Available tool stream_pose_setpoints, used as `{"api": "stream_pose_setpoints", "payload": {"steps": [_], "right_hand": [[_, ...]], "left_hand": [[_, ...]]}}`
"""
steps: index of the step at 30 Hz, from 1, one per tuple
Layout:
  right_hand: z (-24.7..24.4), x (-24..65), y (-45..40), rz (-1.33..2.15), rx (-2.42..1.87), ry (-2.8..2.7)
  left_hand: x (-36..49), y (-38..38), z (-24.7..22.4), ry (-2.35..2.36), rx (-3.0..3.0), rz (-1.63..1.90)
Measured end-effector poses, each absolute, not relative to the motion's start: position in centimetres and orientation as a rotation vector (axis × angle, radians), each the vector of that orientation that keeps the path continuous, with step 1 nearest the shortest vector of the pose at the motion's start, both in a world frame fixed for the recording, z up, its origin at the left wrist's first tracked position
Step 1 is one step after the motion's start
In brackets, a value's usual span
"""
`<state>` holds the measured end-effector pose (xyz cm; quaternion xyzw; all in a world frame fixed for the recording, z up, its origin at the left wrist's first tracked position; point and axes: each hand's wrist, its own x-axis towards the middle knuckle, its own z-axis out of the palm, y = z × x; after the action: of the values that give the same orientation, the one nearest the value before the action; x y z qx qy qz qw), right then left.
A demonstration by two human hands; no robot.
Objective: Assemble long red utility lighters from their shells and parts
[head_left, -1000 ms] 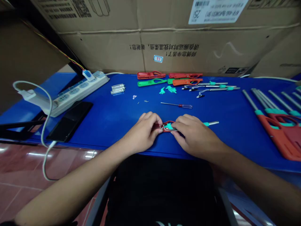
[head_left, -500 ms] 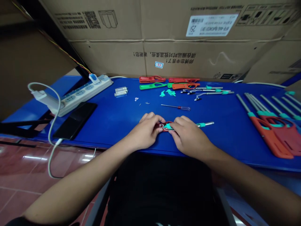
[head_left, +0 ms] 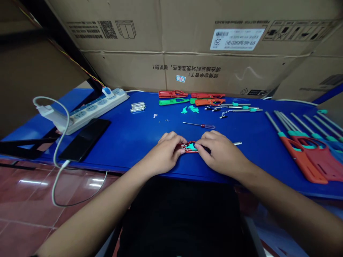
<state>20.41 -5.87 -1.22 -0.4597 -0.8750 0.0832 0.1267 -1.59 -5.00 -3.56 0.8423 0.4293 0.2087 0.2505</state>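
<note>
An opened red stick lighter (head_left: 188,151) lies at the front of the blue table, with a teal trigger (head_left: 191,146) and thin white wire showing in its shell. My left hand (head_left: 166,152) is closed on the shell's left end, thumb and fingertips pinching it. Over the right part, my right hand (head_left: 223,153) curls with thumb and fingers pressed onto the lighter near the trigger. A metal tube tip (head_left: 237,143) sticks out beyond that hand. My fingers cover both ends of the shell.
Behind my hands lie a screwdriver (head_left: 199,125), teal triggers (head_left: 194,109), wired metal tubes (head_left: 242,109), orange and green shells (head_left: 173,102) and clear cylinders (head_left: 138,107). Finished-looking lighters (head_left: 302,157) lie right. A phone (head_left: 85,140) and power strip (head_left: 96,107) sit left; a cardboard box (head_left: 187,43) stands behind.
My right hand's thumb and fingers have shifted right along the lighter, so more of the trigger and shell shows. Less metal tube sticks out past the hand. The view has tilted slightly.
</note>
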Motion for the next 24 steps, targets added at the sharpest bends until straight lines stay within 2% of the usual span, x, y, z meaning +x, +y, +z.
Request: {"api": "stream_pose_setpoints", "payload": {"steps": [6, 11, 18, 24], "right_hand": [[-0.6, 21.3, -4.9, 0.274, -1.104, -2.765], [-1.4, 21.1, -4.7, 0.374, -1.067, -2.706], [-0.3, 20.9, -2.8, 0.913, -1.446, -2.544], [0.1, 19.9, -3.1, 0.819, -1.531, -2.583]], "left_hand": [[-1.6, -5.1, -3.5, 1.163, 2.282, 0.557], [-1.5, -5.1, -3.5, 1.155, 2.293, 0.563], [-1.6, -5.1, -3.3, 1.147, 2.293, 0.508], [-1.4, -5.0, -3.3, 1.153, 2.304, 0.482]]}}
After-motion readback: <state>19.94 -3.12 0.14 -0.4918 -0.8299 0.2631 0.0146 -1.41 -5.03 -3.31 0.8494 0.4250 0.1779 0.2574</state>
